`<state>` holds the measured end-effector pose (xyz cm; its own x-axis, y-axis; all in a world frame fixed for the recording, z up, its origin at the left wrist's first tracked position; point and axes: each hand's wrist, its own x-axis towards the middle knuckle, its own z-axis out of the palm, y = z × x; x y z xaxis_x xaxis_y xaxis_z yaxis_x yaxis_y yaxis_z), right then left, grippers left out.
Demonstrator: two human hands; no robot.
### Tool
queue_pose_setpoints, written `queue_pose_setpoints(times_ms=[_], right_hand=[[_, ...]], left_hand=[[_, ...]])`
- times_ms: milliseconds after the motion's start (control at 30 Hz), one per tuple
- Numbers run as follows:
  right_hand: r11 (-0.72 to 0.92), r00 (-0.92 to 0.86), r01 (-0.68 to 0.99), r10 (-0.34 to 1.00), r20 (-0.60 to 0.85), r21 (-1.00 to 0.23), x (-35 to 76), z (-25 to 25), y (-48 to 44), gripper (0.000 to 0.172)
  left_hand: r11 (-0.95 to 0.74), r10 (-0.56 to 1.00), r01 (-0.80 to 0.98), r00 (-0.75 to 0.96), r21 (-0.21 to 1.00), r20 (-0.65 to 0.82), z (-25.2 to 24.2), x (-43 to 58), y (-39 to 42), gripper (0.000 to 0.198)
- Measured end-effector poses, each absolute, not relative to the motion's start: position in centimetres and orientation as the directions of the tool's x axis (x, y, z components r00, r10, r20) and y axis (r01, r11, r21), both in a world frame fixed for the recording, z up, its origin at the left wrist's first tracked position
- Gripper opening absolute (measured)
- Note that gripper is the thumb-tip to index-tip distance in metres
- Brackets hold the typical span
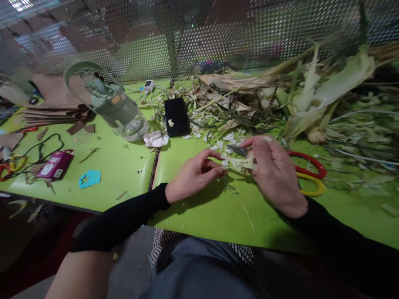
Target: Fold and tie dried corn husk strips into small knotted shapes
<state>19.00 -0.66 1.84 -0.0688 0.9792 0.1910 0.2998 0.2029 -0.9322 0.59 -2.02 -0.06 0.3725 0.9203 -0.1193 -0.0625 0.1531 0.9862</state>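
Note:
My left hand (199, 172) pinches one end of a pale, crumpled strip of corn husk (238, 162) between thumb and fingers. At its other end, the strip meets the fingertips of my right hand (274, 170), which are closed on it. Scissors with red and yellow handles (310, 193) pass behind my right hand. Their dark blades (237, 149) show past its fingers, pointing left. Whether that hand also grips the scissors or they lie under it, I cannot tell. A thin fibre (246, 209) lies on the green table (199, 216) below the hands.
Dry leaves and husk scraps (230, 104) pile along the back, with larger corn husks (321, 95) at right. A black phone (177, 117), a green-lidded bottle (120, 110) and a white crumpled piece (156, 139) stand left of them. Further left lie a purple box (56, 165) and a blue tag (90, 179).

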Motion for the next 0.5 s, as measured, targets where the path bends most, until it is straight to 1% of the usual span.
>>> queue_pose_setpoints(times_ms=[67,167,233,300,400,500], right_hand=[[0.212,-0.060,0.285,0.977,0.203,-0.935,19.11,1.86,-0.56,0.040],[0.232,-0.152,0.324,0.970,0.192,-0.917,18.86,1.71,-0.60,0.040],[0.282,-0.194,0.372,0.955,0.223,-0.884,18.64,1.58,-0.68,0.041],[0.338,-0.216,0.433,0.939,0.268,-0.836,18.54,1.48,-0.72,0.042],[0.386,-0.244,0.511,0.922,0.301,-0.768,18.62,1.36,-0.75,0.043],[0.407,-0.260,0.545,0.913,0.314,-0.733,18.64,1.29,-0.90,0.044]], left_hand=[[0.162,0.909,-0.068,0.400,0.984,-0.122,-0.15,0.27,-1.77,0.024],[0.178,0.881,-0.100,0.460,0.979,-0.114,-0.07,0.01,-1.59,0.029],[0.163,0.877,-0.107,0.472,0.981,-0.095,0.11,-0.04,-1.64,0.032],[0.111,0.890,-0.076,0.452,0.991,-0.065,0.36,-0.05,-1.79,0.034],[0.026,0.908,0.018,0.418,1.000,-0.031,0.58,-0.01,-2.02,0.035],[0.011,0.911,0.031,0.412,0.999,-0.023,0.39,0.29,-2.11,0.032]])
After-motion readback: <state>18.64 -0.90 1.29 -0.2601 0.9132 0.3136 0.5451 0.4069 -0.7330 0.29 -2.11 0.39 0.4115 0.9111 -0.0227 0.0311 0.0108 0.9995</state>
